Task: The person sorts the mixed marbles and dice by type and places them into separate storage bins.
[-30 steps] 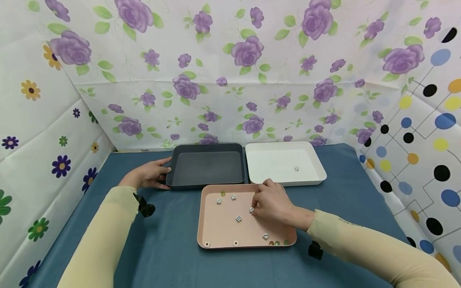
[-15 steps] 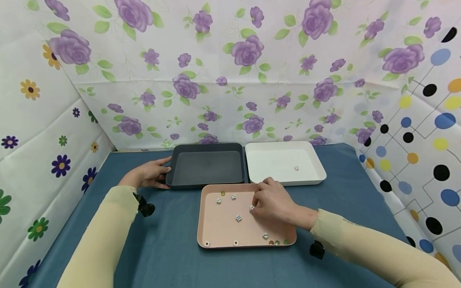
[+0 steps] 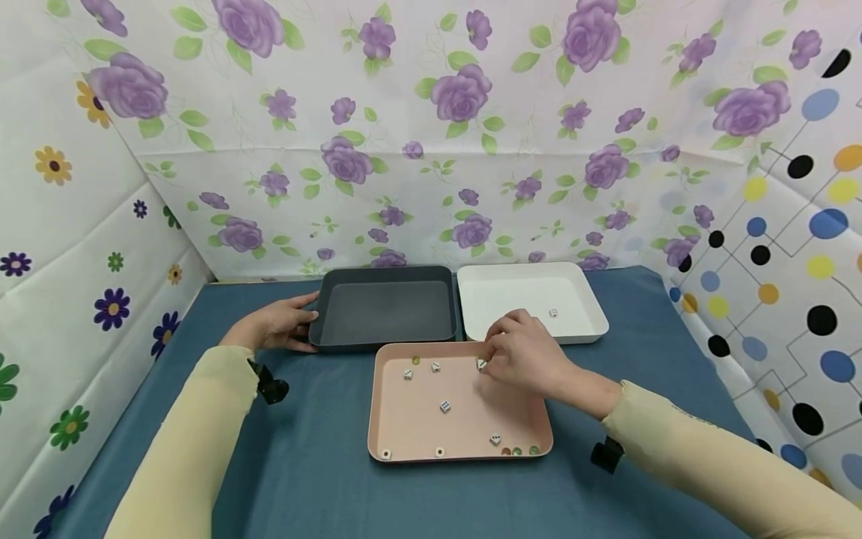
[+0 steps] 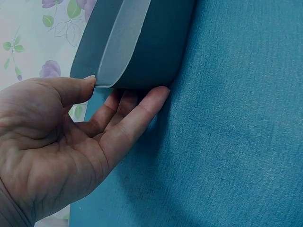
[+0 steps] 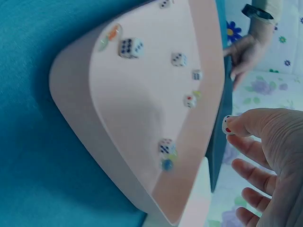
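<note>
A person's right hand (image 3: 525, 355) is pinching a white die (image 5: 227, 125) between thumb and forefinger, the other three fingers bending loosely around nothing, with the die hovering over the back of a pink tray (image 3: 411, 430). The step in hand is looking like the carrying of one die out of that tray; the next move would be calling for a firm pinch and enough height for die and knuckles to clear the far rim. The white tray (image 3: 498, 292), its near rim partly hiding behind the hand, is sitting just beyond and seeming the likeliest landing place; a lone die (image 3: 553, 313) is lying there right of centre, leaving open floor to its left.

Across the counter (image 3: 310, 479), the left hand (image 3: 272, 326) is gripping the left end of a dark tray (image 3: 384, 307), thumb tip at the rim and fingers bending against the outer wall, apparently steadying it. The dark and white trays are standing close side by side, and the pink tray's far rim is running near both; whether it is touching them is hard to tell. The freest path is therefore lying above the rims. A floral backdrop (image 3: 404, 180) is rising close behind, while scattered dice (image 3: 445, 406) and glassy beads (image 3: 516, 451) are dotting the pink tray.
</note>
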Demonstrator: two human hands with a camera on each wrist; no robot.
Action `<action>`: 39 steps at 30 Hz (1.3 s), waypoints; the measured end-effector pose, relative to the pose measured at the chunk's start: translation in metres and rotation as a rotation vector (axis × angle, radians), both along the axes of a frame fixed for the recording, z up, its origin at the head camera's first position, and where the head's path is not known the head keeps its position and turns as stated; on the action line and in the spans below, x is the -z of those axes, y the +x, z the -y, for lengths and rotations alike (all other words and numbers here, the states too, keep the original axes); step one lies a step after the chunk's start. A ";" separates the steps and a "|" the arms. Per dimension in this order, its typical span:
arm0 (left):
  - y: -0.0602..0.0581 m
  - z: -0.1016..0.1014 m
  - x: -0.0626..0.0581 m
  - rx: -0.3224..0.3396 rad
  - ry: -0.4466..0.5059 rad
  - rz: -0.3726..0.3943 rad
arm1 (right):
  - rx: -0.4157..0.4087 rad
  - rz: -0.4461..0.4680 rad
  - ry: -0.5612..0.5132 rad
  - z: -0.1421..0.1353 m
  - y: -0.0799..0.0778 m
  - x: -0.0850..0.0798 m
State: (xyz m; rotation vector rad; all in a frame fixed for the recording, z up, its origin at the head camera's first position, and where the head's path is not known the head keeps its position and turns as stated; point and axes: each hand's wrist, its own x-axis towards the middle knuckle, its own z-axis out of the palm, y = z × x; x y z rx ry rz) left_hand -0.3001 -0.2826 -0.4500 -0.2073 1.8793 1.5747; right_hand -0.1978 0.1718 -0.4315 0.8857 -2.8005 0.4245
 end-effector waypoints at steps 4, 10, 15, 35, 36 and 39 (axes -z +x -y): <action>-0.001 0.000 -0.001 0.003 0.001 0.004 | -0.021 -0.026 -0.029 -0.006 -0.004 -0.008; -0.002 0.001 -0.002 0.015 0.006 0.003 | -0.027 -0.054 -0.055 -0.015 -0.010 -0.022; -0.002 0.002 -0.001 0.021 0.007 -0.003 | 0.003 -0.070 -0.055 -0.023 -0.019 -0.040; 0.000 0.000 -0.001 0.007 -0.003 -0.002 | 0.105 -0.101 -0.042 -0.061 -0.053 -0.074; 0.000 -0.001 -0.001 0.008 -0.009 -0.005 | 0.120 -0.098 -0.045 -0.063 -0.056 -0.075; 0.001 -0.002 -0.002 0.008 -0.023 -0.010 | 0.161 -0.082 -0.052 -0.070 -0.064 -0.077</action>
